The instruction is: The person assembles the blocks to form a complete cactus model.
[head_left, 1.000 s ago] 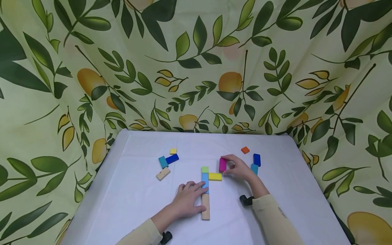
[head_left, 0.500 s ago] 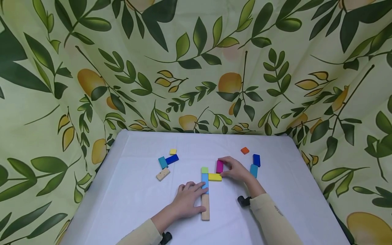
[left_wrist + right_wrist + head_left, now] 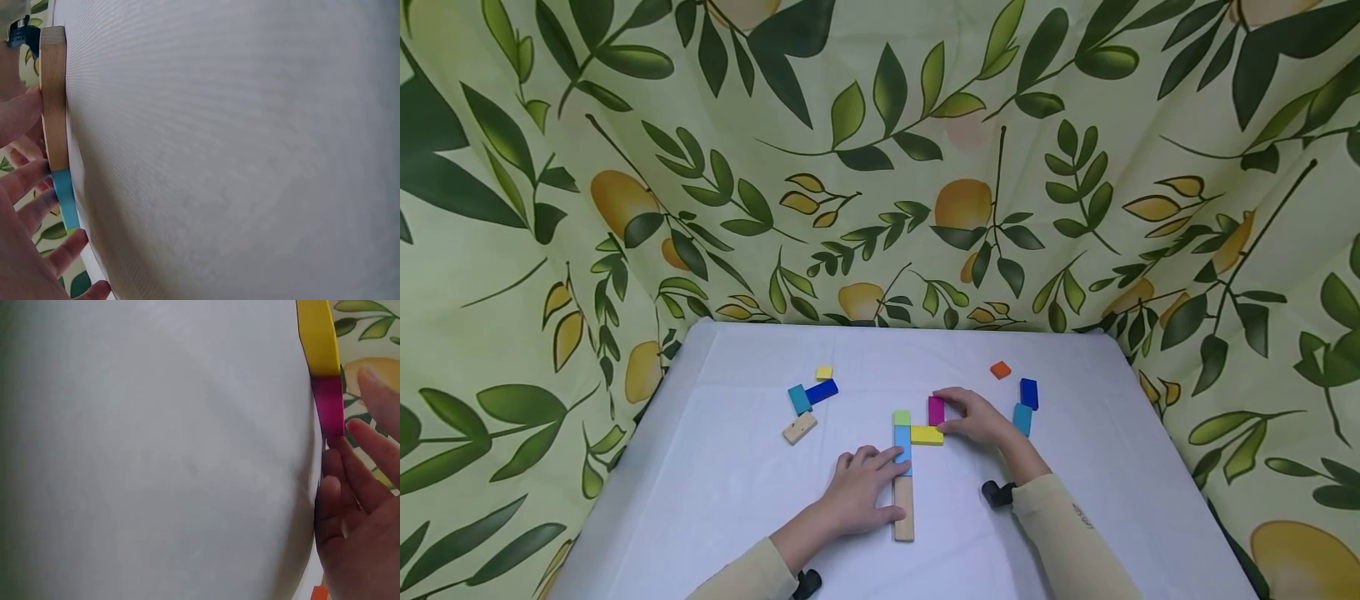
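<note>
Between its fingertips and thumb, my right hand [image 3: 976, 415] holds a magenta block [image 3: 936, 408]. The block stands against the far side of a yellow block [image 3: 927, 436], near its right end; the right wrist view shows their ends meeting. That yellow block sticks out rightward from a light blue block [image 3: 902, 440]. A small green block [image 3: 902, 417] sits at the far end of the blue one, and a long plain wooden block [image 3: 904, 510] at its near end. My left hand [image 3: 859, 493] lies with spread fingers on the blue block, its thumb touching the wooden one.
Back left on the white-covered table [image 3: 700, 500] lie a small yellow block [image 3: 824, 372], a dark blue block [image 3: 822, 392], a teal block [image 3: 800, 400] and a wooden block [image 3: 800, 428]. Toward the right are an orange block [image 3: 1000, 369], a dark blue block [image 3: 1028, 394] and a teal block [image 3: 1022, 419].
My right hand has slid the magenta block a little to the left and slightly nearer, up to the yellow block's far side. The left hand has stayed in place.
</note>
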Motion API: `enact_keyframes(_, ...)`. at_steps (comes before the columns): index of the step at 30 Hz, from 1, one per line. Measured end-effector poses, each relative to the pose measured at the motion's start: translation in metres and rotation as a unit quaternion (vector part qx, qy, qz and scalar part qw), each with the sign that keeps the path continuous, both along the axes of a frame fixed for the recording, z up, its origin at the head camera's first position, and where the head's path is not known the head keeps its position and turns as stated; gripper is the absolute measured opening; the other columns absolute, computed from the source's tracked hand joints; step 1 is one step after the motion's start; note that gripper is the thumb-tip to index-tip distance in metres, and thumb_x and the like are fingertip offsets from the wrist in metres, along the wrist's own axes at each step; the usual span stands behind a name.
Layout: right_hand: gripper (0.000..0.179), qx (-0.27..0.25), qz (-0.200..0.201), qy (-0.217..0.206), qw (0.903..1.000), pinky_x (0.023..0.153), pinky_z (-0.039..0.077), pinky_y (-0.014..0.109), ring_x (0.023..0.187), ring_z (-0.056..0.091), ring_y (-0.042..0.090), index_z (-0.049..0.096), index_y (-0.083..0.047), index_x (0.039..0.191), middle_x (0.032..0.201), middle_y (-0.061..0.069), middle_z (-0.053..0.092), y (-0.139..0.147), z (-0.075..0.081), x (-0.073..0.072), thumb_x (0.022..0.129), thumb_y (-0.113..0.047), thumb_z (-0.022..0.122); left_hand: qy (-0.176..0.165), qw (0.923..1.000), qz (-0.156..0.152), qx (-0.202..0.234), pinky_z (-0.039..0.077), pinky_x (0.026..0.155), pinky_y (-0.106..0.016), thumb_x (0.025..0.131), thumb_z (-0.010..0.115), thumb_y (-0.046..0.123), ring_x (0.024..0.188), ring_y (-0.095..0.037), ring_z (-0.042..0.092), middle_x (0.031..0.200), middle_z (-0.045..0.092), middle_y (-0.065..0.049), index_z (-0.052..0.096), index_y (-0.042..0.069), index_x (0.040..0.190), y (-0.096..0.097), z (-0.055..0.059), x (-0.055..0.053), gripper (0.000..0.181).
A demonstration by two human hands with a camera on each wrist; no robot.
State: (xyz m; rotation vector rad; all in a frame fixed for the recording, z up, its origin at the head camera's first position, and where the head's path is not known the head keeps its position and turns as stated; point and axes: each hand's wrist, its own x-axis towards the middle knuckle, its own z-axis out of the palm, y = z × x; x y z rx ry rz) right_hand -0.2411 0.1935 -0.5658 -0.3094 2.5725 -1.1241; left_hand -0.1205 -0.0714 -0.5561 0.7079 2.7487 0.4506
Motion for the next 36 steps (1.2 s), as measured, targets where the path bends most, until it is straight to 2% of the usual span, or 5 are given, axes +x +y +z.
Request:
enact_keyframes(5,0.061,0.02,-0.021,0.008,0.9995,0.109,0.042,0.057,0.139,0.046,0.035,0.056,-0.022,0.144,0.148,0.01,0.054,0.006,0.001,0.002,0.088,-0.027,0.08,-0.001,1.0,0.0,0.003,0.033,0.107,-0.064,0.088,0.068,0.06,0.14,-0.028,0.037,0.163,0.034,0.01,0.046,0.038,0.151,0.0,0.0,-0.001,0.07)
enact_keyframes(11,0.071,0.103,-0.047,0.013,0.9935,0.108,0.041,0.062,0.139,0.043,0.04,0.055,-0.019,0.145,0.149,0.017,0.049,0.012,0.016,0.012,0.081,-0.02,0.086,-0.003,1.0,0.0,0.004,0.033,0.106,-0.064,0.087,0.07,0.058,0.139,-0.029,0.037,0.162,0.036,0.009,0.048,0.037,0.15,0.001,0.0,-0.001,0.07)
enact_keyframes(17,0.066,0.089,-0.105,0.022,0.9903,0.106,0.043,0.061,0.135,0.046,0.042,0.053,-0.012,0.145,0.147,0.021,0.05,0.035,0.029,0.024,0.085,-0.015,0.081,-0.001,1.0,0.002,-0.001,0.034,0.105,-0.064,0.087,0.071,0.058,0.139,-0.029,0.037,0.162,0.036,0.01,0.048,0.037,0.15,0.002,0.001,-0.002,0.07)
enact_keyframes(24,0.068,0.12,-0.17,0.004,0.9782,0.108,0.035,0.069,0.138,0.035,0.054,0.047,-0.006,0.148,0.152,0.032,0.037,0.072,0.027,0.036,0.088,-0.012,0.078,-0.011,0.9999,0.006,0.002,0.033,0.106,-0.064,0.087,0.071,0.058,0.14,-0.03,0.037,0.163,0.035,0.01,0.048,0.037,0.15,0.003,0.001,0.0,0.07)
enact_keyframes(36,0.069,0.138,-0.171,-0.008,0.9756,0.106,0.035,0.071,0.136,0.034,0.057,0.047,-0.001,0.147,0.151,0.035,0.033,0.082,0.024,0.035,0.085,-0.006,0.078,-0.008,1.0,0.002,0.001,0.032,0.107,-0.065,0.087,0.069,0.059,0.141,-0.029,0.036,0.163,0.034,0.01,0.047,0.038,0.15,0.001,0.0,-0.003,0.07)
